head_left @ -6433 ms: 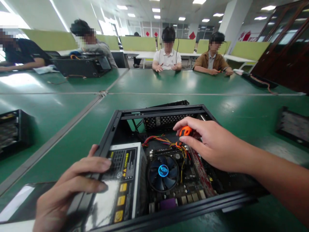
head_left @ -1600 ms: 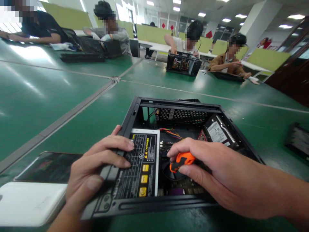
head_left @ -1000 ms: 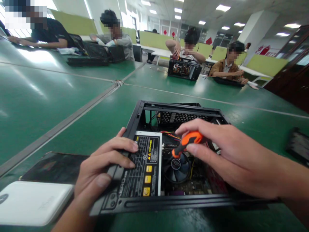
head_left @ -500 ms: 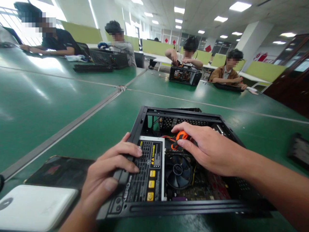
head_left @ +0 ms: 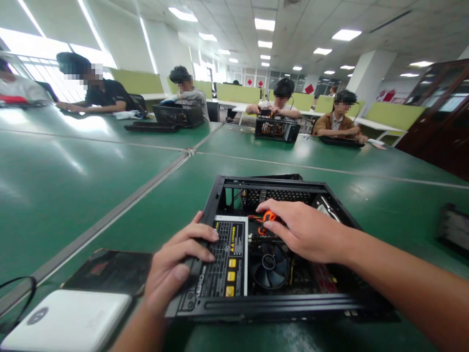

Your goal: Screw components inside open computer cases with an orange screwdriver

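Observation:
An open black computer case (head_left: pixel 278 304) lies on its side on the green table in front of me. My left hand (head_left: pixel 179 259) grips its left edge, with the fingertips resting on the labelled power supply (head_left: pixel 238 256). Inside the case, my right hand (head_left: pixel 308 227) is closed around the orange and black handle of a screwdriver (head_left: pixel 269 216). The screwdriver's tip is hidden down in the case, beyond the CPU cooler fan (head_left: pixel 269 266). A reddish circuit board (head_left: pixel 324 281) shows partly below my right wrist.
To the left lie a white power bank (head_left: pixel 69 320), a dark flat phone-like object (head_left: pixel 110 269) and a black cable (head_left: pixel 31 298). A dark part (head_left: pixel 453 230) sits at the right edge. Several people work across the table, one behind another open computer case (head_left: pixel 276 129).
My view has tilted up and shifted slightly, so the scene sits differently in the picture. Both hands keep their holds; the screwdriver stays at about the same spot in the case.

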The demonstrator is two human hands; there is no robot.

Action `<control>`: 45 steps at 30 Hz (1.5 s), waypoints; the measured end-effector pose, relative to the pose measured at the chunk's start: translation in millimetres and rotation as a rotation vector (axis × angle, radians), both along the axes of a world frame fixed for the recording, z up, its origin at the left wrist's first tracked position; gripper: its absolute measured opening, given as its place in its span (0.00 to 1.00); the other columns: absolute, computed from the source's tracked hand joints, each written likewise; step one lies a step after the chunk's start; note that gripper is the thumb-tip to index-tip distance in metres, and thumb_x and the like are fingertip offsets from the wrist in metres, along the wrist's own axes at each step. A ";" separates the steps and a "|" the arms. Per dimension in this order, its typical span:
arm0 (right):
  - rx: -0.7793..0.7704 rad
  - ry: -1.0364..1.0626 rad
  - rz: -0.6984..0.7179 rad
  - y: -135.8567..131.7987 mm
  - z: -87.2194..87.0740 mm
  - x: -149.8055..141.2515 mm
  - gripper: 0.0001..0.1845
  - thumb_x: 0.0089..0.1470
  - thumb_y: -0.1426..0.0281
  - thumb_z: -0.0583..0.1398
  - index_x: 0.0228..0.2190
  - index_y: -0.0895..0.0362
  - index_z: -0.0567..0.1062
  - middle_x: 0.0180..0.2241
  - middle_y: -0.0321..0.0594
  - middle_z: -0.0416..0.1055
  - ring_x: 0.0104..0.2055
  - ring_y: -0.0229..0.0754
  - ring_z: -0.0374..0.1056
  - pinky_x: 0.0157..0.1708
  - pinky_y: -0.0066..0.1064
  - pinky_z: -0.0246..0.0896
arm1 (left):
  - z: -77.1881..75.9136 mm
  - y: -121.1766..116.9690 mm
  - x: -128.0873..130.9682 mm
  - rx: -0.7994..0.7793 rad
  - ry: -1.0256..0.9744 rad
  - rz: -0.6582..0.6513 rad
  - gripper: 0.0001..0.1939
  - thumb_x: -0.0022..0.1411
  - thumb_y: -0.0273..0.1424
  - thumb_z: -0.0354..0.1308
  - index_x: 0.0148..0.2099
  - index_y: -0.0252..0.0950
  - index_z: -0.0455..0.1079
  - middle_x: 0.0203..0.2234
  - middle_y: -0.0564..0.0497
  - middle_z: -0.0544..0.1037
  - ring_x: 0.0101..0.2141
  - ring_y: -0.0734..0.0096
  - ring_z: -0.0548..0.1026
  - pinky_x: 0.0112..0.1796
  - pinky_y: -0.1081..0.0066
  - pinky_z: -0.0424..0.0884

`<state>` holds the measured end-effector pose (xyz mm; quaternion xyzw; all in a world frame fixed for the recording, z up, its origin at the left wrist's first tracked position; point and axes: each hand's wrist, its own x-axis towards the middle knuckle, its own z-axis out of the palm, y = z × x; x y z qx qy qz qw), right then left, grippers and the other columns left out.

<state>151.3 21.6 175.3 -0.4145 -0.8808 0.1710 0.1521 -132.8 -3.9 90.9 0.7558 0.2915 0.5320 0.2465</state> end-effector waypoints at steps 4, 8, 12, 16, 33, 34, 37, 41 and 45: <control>0.022 0.032 -0.033 -2.2 1.9 0.3 0.18 0.66 0.69 0.54 0.55 0.59 0.69 0.51 0.50 0.76 0.51 0.49 0.73 0.51 0.43 0.65 | -0.6 -1.8 1.1 0.004 -0.003 -0.004 0.19 0.66 0.46 0.51 0.35 0.39 0.76 0.40 0.45 0.79 0.45 0.54 0.76 0.66 0.45 0.51; 0.022 0.024 -0.025 -5.0 1.7 0.4 0.17 0.66 0.70 0.54 0.54 0.59 0.70 0.51 0.50 0.76 0.51 0.49 0.72 0.51 0.42 0.65 | 0.9 -2.2 1.7 0.000 -0.016 -0.015 0.19 0.65 0.46 0.52 0.35 0.39 0.76 0.40 0.45 0.79 0.45 0.55 0.76 0.66 0.46 0.50; 0.049 0.015 -0.012 -3.5 0.3 -3.1 0.16 0.67 0.68 0.54 0.53 0.59 0.71 0.50 0.49 0.77 0.51 0.49 0.72 0.49 0.40 0.64 | 1.3 -3.6 5.0 -0.009 -0.052 -0.012 0.18 0.65 0.46 0.53 0.35 0.39 0.76 0.40 0.46 0.79 0.45 0.55 0.76 0.67 0.47 0.48; 0.077 -0.042 -0.063 3.6 -2.2 -10.9 0.16 0.65 0.59 0.56 0.43 0.58 0.76 0.37 0.47 0.79 0.38 0.51 0.74 0.40 0.40 0.63 | -2.8 -1.4 -0.1 -0.036 -0.021 -0.003 0.19 0.64 0.47 0.53 0.34 0.39 0.77 0.40 0.45 0.80 0.45 0.54 0.76 0.67 0.46 0.48; 0.308 0.288 -0.723 -50.6 24.2 114.4 0.20 0.56 0.55 0.59 0.45 0.53 0.77 0.28 0.39 0.74 0.31 0.47 0.69 0.34 0.36 0.61 | 94.0 -5.2 196.6 -0.239 1.587 0.270 0.24 0.63 0.45 0.55 0.45 0.30 0.80 0.42 0.30 0.82 0.45 0.41 0.81 0.44 0.53 0.77; 0.259 0.279 -0.786 -50.3 8.7 127.5 0.26 0.55 0.51 0.59 0.49 0.55 0.77 0.34 0.44 0.78 0.37 0.52 0.73 0.39 0.40 0.63 | 85.6 1.8 199.6 -0.250 1.614 0.228 0.25 0.59 0.48 0.60 0.45 0.30 0.80 0.42 0.29 0.82 0.45 0.40 0.81 0.44 0.52 0.77; -0.093 0.486 -0.759 -52.2 -44.0 149.8 0.41 0.50 0.48 0.64 0.58 0.60 0.71 0.50 0.53 0.77 0.52 0.61 0.72 0.54 0.48 0.63 | 68.9 24.6 190.6 -0.271 1.699 0.088 0.23 0.47 0.46 0.70 0.40 0.32 0.82 0.40 0.33 0.84 0.42 0.42 0.82 0.44 0.56 0.78; -0.663 1.047 -0.508 -63.0 -90.4 129.2 0.47 0.52 0.52 0.66 0.67 0.52 0.58 0.57 0.45 0.73 0.55 0.53 0.73 0.54 0.43 0.68 | 68.9 66.8 169.4 -0.298 1.760 -0.060 0.12 0.43 0.33 0.72 0.33 0.37 0.81 0.35 0.43 0.85 0.37 0.54 0.82 0.38 0.68 0.77; -0.676 1.250 -0.582 -63.2 -97.2 86.1 0.53 0.52 0.57 0.68 0.70 0.47 0.48 0.59 0.40 0.72 0.55 0.50 0.73 0.54 0.40 0.69 | 67.6 104.7 154.7 -0.331 1.756 -0.160 0.14 0.52 0.37 0.71 0.38 0.34 0.78 0.36 0.46 0.83 0.37 0.60 0.80 0.38 0.65 0.77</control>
